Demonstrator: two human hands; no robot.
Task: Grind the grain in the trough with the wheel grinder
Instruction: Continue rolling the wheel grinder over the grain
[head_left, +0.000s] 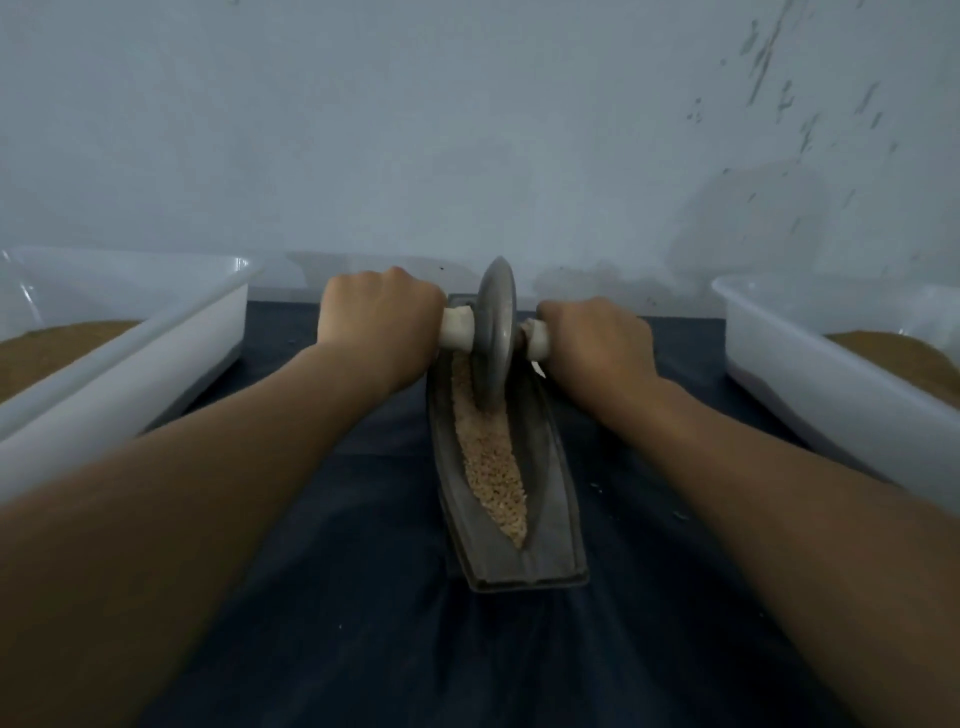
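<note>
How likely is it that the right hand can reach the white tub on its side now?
Probably yes, but not at once: the right hand grips the grinder's handle. Only dark cloth lies between it and the tub.

dark-blue-covered desk (337, 649); grey trough (563, 540) lengthwise at centre, white left tub (171, 358) and right tub (810, 395) at the frame's edges, crumbs (597, 488) right of the trough.

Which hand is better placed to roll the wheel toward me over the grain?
Neither alone: left hand and right hand each grip one handle end; wheel at the far end of the trough.
</note>
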